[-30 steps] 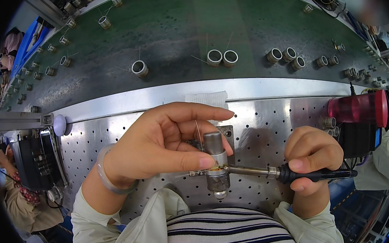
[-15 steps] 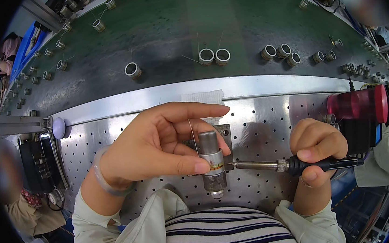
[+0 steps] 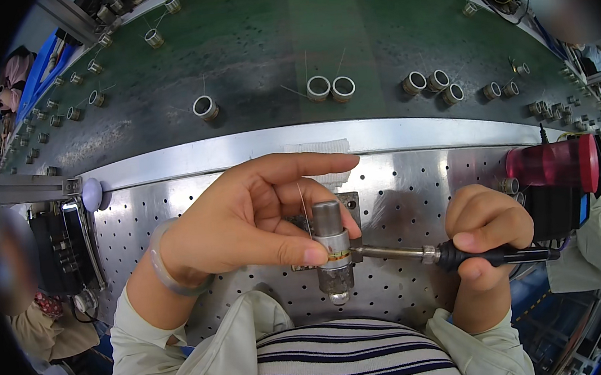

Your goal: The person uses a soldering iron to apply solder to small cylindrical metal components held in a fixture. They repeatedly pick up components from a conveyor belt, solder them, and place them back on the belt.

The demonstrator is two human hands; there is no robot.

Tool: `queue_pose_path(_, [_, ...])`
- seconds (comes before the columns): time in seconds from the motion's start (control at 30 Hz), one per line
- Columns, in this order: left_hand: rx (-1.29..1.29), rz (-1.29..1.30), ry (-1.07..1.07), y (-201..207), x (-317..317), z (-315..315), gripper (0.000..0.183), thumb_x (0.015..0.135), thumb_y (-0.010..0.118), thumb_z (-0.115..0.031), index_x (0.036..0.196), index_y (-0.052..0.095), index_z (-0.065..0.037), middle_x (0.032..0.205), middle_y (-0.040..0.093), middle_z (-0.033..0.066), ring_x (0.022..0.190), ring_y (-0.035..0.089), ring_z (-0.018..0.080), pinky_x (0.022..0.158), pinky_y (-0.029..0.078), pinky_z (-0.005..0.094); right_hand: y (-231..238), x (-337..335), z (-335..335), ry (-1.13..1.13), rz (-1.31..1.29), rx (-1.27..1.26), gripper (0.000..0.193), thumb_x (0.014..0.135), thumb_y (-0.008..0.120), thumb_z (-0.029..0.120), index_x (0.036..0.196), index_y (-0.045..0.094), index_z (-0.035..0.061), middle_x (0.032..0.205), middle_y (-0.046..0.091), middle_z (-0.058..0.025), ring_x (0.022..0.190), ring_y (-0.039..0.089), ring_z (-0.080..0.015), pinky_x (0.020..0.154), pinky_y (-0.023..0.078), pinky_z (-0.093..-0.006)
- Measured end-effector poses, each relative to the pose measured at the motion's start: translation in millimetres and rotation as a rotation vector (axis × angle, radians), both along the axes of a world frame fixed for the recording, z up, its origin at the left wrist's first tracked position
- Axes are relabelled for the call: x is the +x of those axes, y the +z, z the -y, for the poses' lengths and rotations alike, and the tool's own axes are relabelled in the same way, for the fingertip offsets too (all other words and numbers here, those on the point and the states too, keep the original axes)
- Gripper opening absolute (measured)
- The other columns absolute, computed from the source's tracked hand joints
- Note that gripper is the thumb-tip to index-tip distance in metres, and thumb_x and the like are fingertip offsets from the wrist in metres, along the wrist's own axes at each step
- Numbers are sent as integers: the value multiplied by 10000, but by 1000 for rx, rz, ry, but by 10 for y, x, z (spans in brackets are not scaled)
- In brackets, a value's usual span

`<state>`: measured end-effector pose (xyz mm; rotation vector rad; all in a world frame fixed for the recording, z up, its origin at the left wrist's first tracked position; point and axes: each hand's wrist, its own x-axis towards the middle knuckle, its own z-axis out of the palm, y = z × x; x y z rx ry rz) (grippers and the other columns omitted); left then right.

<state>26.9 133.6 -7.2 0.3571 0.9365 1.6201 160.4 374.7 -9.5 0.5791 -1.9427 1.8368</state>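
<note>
My left hand [image 3: 253, 224] pinches a metal ring [image 3: 334, 243] between thumb and fingers. The ring sits around an upright steel post fixture [image 3: 329, 217], which has a rounded lower end. A thin wire [image 3: 303, 205] rises from beside the ring, and coloured marks show on the ring's near side. My right hand [image 3: 489, 227] is wrapped around the black handle of a soldering iron [image 3: 397, 252]. The iron's tip meets the ring's right side, though I cannot tell if it actually touches. A dark metal block [image 3: 349, 204] lies partly hidden behind the left hand.
Several metal rings [image 3: 205, 108], some with thin wires, stand on the green belt [image 3: 250, 40] beyond the perforated metal table [image 3: 400, 171]. A red translucent container [image 3: 552, 165] stands at the right, a black box [image 3: 57, 247] at the left. Other people are at both sides.
My left hand, with the ring and post, has shifted slightly to the right. The soldering iron's tip has risen a little and come closer to the ring's side.
</note>
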Motion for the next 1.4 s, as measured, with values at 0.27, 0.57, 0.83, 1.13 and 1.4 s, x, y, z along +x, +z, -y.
queue_pose_path(0.27, [32, 70, -83, -106, -104, 44, 794, 692, 741, 44, 1375, 338, 83, 1113, 591, 221, 984, 599, 216, 806, 523, 250, -80, 38, 37, -62, 16, -139, 238, 690, 771, 93, 839, 630, -29, 654, 599, -98, 538, 556, -200, 497, 423, -278])
queue_pose_path(0.57, [-83, -45, 30, -87, 7, -7, 780, 664, 758, 75, 1348, 384, 75, 952, 630, 115, 899, 645, 183, 741, 556, 227, -48, 8, 62, -5, 84, -102, 276, 647, 792, 56, 860, 643, -36, 673, 618, -112, 564, 575, -210, 521, 433, -279])
queue_pose_path(0.83, [-79, -33, 39, -69, 10, -13, 769, 677, 750, 71, 1351, 382, 72, 969, 644, 184, 827, 659, 166, 715, 552, 214, -36, 35, 32, -17, 100, -135, 259, 640, 790, 48, 832, 634, -28, 668, 618, -115, 544, 570, -208, 509, 433, -272])
queue_pose_path(1.13, [-67, -20, 48, -75, 14, -8, 769, 687, 741, 77, 1359, 368, 73, 972, 642, 198, 830, 659, 173, 719, 553, 220, -50, 17, 31, 8, 75, -93, 260, 650, 799, 65, 837, 638, -16, 667, 614, -100, 556, 577, -205, 509, 435, -274])
queue_pose_path(1.4, [-71, -2, 44, -39, 9, -9, 782, 686, 739, 79, 1366, 352, 74, 972, 643, 198, 850, 655, 179, 735, 551, 229, 15, 0, 22, 25, 32, 29, 279, 662, 822, 119, 841, 643, 4, 644, 586, -78, 533, 549, -194, 480, 426, -275])
